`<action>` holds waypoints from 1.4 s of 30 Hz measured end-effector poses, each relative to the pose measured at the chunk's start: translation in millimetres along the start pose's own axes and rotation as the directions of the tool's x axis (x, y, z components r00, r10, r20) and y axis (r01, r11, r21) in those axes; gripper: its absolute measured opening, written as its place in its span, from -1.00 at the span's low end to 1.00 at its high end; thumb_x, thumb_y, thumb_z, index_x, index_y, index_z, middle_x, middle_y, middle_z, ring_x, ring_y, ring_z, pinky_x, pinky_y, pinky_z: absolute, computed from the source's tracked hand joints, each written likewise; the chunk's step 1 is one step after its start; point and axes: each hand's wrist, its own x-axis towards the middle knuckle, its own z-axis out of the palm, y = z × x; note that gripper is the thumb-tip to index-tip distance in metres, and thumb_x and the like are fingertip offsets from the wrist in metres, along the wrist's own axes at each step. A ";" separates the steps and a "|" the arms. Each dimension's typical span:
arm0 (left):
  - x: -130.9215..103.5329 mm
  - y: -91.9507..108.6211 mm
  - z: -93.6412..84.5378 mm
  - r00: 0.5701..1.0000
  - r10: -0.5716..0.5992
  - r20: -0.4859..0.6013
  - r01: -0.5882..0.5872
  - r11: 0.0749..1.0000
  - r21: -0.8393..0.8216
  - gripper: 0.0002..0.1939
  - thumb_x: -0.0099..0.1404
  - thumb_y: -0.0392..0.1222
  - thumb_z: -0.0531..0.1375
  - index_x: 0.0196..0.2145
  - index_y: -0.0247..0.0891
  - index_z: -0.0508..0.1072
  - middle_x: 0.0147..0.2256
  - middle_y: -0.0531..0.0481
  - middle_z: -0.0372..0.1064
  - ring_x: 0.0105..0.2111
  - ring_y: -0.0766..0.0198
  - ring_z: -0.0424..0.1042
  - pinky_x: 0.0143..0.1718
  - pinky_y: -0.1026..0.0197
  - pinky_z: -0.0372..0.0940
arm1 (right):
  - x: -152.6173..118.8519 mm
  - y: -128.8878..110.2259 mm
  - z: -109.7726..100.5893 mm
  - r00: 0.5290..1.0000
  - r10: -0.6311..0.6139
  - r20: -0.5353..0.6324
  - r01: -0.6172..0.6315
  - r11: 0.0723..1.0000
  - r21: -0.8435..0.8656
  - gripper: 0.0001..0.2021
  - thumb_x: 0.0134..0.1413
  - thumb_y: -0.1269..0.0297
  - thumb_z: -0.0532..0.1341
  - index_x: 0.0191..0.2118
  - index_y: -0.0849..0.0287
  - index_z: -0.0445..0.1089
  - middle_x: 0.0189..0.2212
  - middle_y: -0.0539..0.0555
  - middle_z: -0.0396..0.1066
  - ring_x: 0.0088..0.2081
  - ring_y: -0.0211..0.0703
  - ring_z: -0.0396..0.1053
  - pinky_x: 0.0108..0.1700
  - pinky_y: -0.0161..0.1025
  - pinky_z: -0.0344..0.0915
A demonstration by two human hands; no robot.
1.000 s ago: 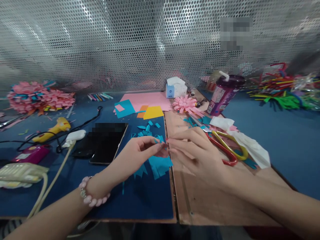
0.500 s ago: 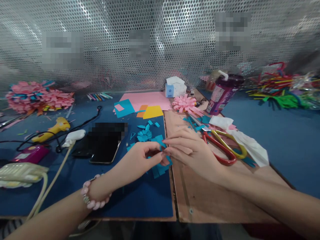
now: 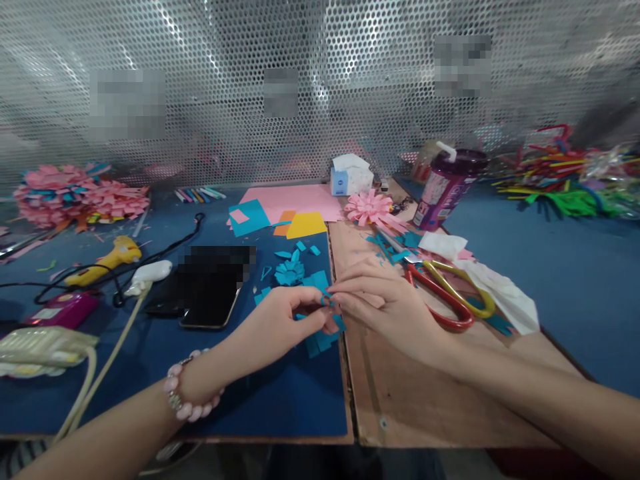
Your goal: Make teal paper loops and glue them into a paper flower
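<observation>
My left hand (image 3: 287, 320), with a beaded bracelet at its wrist, pinches a small blue paper piece (image 3: 326, 301) between thumb and fingers. From the right, my right hand (image 3: 385, 303) meets it, fingertips closed on the same piece. Most of that piece is hidden by the fingers. Just beyond my left hand sits a blue paper flower (image 3: 289, 269) with small cut scraps around it. Blue paper squares (image 3: 320, 343) lie beneath and behind the fingertips.
Red-handled scissors (image 3: 443, 313) and yellow-handled ones lie right of my hands, near crumpled tissue (image 3: 505, 293). A black phone (image 3: 207, 307), yellow glue gun (image 3: 105, 260) and cables are at left. Behind stand a purple cup (image 3: 445, 190), pink flower (image 3: 373, 208) and coloured paper (image 3: 306, 225).
My fingertips have shifted slightly, and a bit of the small blue piece now shows between them. The things on the table have stayed in place.
</observation>
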 end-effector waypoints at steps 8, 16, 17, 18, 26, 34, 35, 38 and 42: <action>-0.7 0.2 1.2 1.000 -0.005 0.014 0.004 1.000 0.017 -0.85 0.30 -0.25 0.10 -0.26 -0.29 0.47 -0.35 0.01 0.54 -0.28 0.26 0.52 -0.18 0.23 0.34 | -0.7 -2.0 0.8 1.000 0.029 0.001 -0.029 1.000 0.010 -0.88 0.18 0.32 0.19 -0.30 0.14 0.49 -0.34 0.02 0.47 -0.25 -0.22 0.38 -0.16 -0.18 0.31; 0.7 4.3 2.5 1.000 -0.013 -0.023 0.015 0.995 0.097 -0.79 0.30 -0.16 0.11 -0.39 -0.29 0.48 -0.39 0.04 0.54 -0.33 0.28 0.50 -0.26 0.30 0.30 | 0.1 -3.9 5.8 0.999 0.031 -0.035 -0.032 0.999 -0.018 -0.81 0.06 0.27 0.30 -0.17 0.15 0.48 -0.21 0.07 0.47 -0.14 -0.17 0.39 -0.06 -0.17 0.32; 0.6 4.6 2.4 1.000 -0.007 -0.028 0.010 0.993 0.118 -0.79 0.30 -0.16 0.12 -0.40 -0.29 0.49 -0.39 0.04 0.54 -0.33 0.28 0.49 -0.26 0.30 0.29 | -0.4 -4.0 7.1 0.999 0.028 -0.034 -0.029 0.999 -0.026 -0.80 0.05 0.27 0.30 -0.18 0.16 0.48 -0.21 0.07 0.47 -0.14 -0.17 0.38 -0.06 -0.17 0.32; 0.5 4.8 2.4 0.999 -0.003 -0.033 0.008 0.991 0.136 -0.80 0.29 -0.18 0.12 -0.40 -0.28 0.50 -0.38 0.05 0.54 -0.33 0.27 0.49 -0.26 0.30 0.29 | -0.9 -4.2 8.4 0.999 0.024 -0.034 -0.025 0.999 -0.033 -0.82 0.06 0.27 0.30 -0.20 0.17 0.49 -0.23 0.07 0.47 -0.16 -0.17 0.38 -0.07 -0.16 0.32; -0.7 1.8 6.6 0.997 -0.003 -0.075 0.020 0.973 0.228 -0.83 0.20 -0.30 0.13 -0.39 -0.28 0.54 -0.38 0.06 0.54 -0.34 0.27 0.46 -0.28 0.29 0.26 | -2.2 -8.0 14.9 0.997 0.039 -0.059 -0.040 0.999 -0.013 -0.91 0.09 0.35 0.27 -0.29 0.21 0.50 -0.32 0.08 0.49 -0.24 -0.18 0.38 -0.17 -0.17 0.35; -0.7 0.0 8.1 0.995 0.031 -0.093 0.000 0.950 0.313 -0.84 0.21 -0.28 0.14 -0.39 -0.29 0.54 -0.43 0.08 0.51 -0.42 0.32 0.40 -0.37 0.33 0.21 | -2.0 -10.5 15.3 0.999 0.028 -0.031 -0.030 0.998 -0.060 -0.91 0.10 0.42 0.23 -0.35 0.18 0.51 -0.35 0.05 0.49 -0.27 -0.16 0.37 -0.16 -0.10 0.32; -0.6 0.0 8.1 0.995 0.031 -0.096 0.000 0.950 0.313 -0.84 0.21 -0.28 0.14 -0.39 -0.29 0.54 -0.42 0.08 0.51 -0.42 0.32 0.40 -0.37 0.33 0.21 | -1.8 -10.7 15.4 0.999 0.032 -0.037 -0.034 0.998 -0.051 -0.91 0.10 0.42 0.24 -0.35 0.18 0.51 -0.35 0.05 0.49 -0.27 -0.16 0.37 -0.17 -0.11 0.32; -0.2 0.3 8.2 0.994 0.029 -0.104 0.007 0.946 0.323 -0.84 0.21 -0.27 0.15 -0.40 -0.30 0.54 -0.45 0.08 0.50 -0.44 0.33 0.38 -0.40 0.34 0.20 | -1.3 -11.4 15.5 0.998 0.037 -0.042 -0.038 0.999 -0.038 -0.91 0.08 0.45 0.24 -0.35 0.19 0.51 -0.35 0.04 0.49 -0.28 -0.17 0.37 -0.19 -0.14 0.32; 0.1 2.0 7.4 0.997 0.002 -0.081 0.019 0.967 0.255 -0.83 0.19 -0.31 0.14 -0.41 -0.28 0.55 -0.42 0.08 0.53 -0.39 0.31 0.44 -0.31 0.33 0.24 | -1.6 -12.3 14.8 0.999 -0.005 -0.052 0.002 0.998 -0.057 -0.91 0.09 0.44 0.23 -0.32 0.21 0.51 -0.36 0.07 0.48 -0.27 -0.17 0.36 -0.18 -0.14 0.31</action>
